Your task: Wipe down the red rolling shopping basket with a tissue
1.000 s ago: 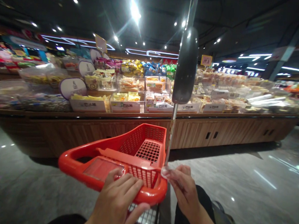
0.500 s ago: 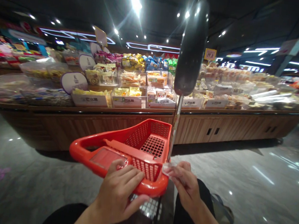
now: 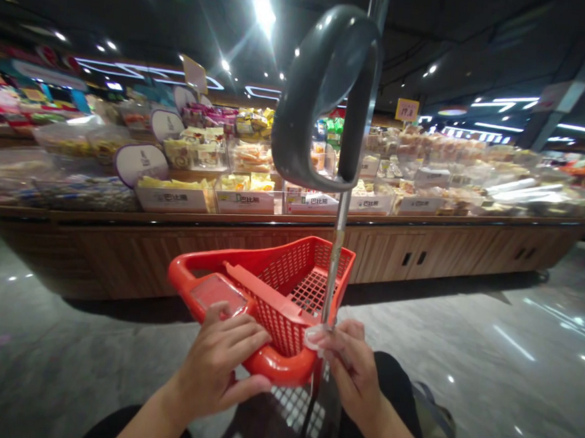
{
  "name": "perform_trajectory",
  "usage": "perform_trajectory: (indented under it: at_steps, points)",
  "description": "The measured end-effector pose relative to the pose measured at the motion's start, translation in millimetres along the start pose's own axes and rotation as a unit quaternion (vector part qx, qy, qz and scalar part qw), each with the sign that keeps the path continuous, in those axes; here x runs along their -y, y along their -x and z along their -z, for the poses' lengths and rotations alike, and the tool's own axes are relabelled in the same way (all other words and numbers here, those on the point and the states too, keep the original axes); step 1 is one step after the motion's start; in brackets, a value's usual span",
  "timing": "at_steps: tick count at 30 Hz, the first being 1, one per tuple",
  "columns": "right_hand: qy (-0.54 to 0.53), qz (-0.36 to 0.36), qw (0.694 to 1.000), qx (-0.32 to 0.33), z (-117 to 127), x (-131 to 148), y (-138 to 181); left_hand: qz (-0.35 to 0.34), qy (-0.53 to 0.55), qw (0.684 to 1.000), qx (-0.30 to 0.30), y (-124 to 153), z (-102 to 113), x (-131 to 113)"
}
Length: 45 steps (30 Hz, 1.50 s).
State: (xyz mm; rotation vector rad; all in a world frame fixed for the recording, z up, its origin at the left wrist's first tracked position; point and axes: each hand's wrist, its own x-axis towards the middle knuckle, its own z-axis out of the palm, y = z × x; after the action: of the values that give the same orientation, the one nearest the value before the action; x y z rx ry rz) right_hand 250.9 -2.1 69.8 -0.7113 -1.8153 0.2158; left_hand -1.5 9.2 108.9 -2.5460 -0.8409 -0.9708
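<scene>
A red plastic shopping cart [image 3: 286, 312] with a grid-walled basket stands in front of me, tilted to my left. My left hand [image 3: 216, 367] is closed loosely over the near rim, fingers on top and thumb on my side. My right hand [image 3: 350, 363] pinches a small translucent plastic piece [image 3: 317, 339] against the metal pole [image 3: 335, 262] at the rim's right corner; whether that piece wraps the pole I cannot tell. A dark grey loop handle [image 3: 292, 112] sits higher on the pole, close to the camera.
Beyond the cart runs a wood-panelled display counter [image 3: 251, 239] with clear bins of packaged food and white label cards [image 3: 243, 201]. A yellow price sign [image 3: 407, 110] rises above it. Polished grey floor [image 3: 478, 352] extends to the right, and a grey-green bag [image 3: 433, 416] is beside my leg.
The cart basket has swung to the right, and the loop handle has turned from edge-on to showing its opening. Both hands have shifted slightly left and keep their holds.
</scene>
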Motion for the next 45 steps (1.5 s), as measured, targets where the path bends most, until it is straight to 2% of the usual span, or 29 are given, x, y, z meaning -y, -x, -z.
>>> perform_trajectory:
  at_steps: [3,8,10,13,16,20,23,29,31,34,36,38,42,45]
  points:
    - [0.029,-0.012,0.999,-0.015,-3,1,-1,-0.018,-0.011,1.000,0.016,-3,3,6]
    - [0.011,0.008,1.000,-0.012,-10,6,-1,-0.023,-0.013,0.999,0.042,-1,7,21]
    - [0.032,-0.009,0.999,-0.016,-14,5,0,-0.023,-0.014,0.998,0.055,3,8,27]
    - [0.057,-0.028,0.998,-0.015,-20,3,-1,0.008,-0.010,0.999,0.043,8,10,32]
    - [0.036,-0.004,0.999,-0.018,-28,6,-3,0.037,-0.003,0.999,0.031,12,14,31]
    - [0.035,0.005,0.999,-0.017,-36,11,-8,0.042,-0.015,0.999,0.027,14,19,20]
    - [0.064,-0.019,0.998,-0.007,-41,16,-11,0.047,-0.044,0.998,-0.003,10,16,1]
    - [0.012,-0.019,1.000,0.009,-48,21,-6,0.158,-0.073,0.978,-0.113,-8,-7,-41]
    - [-0.040,-0.059,0.997,-0.013,-45,14,-1,0.169,-0.096,0.976,-0.102,-12,-9,-44]
    - [-0.111,-0.135,0.977,-0.119,-38,-2,6,0.182,-0.119,0.973,-0.073,-13,-7,-40]
    - [-0.100,-0.168,0.967,-0.165,-35,-9,8,0.187,-0.120,0.973,-0.065,-10,-5,-34]
    - [-0.047,-0.164,0.974,-0.147,-37,-11,5,0.182,-0.120,0.974,-0.059,-8,-4,-28]
    - [0.060,-0.095,0.993,-0.018,-47,-8,-7,0.146,-0.121,0.981,-0.043,-4,-3,-19]
    - [0.126,-0.096,0.987,0.002,-50,-8,-14,0.161,-0.110,0.979,-0.061,-4,-3,-19]
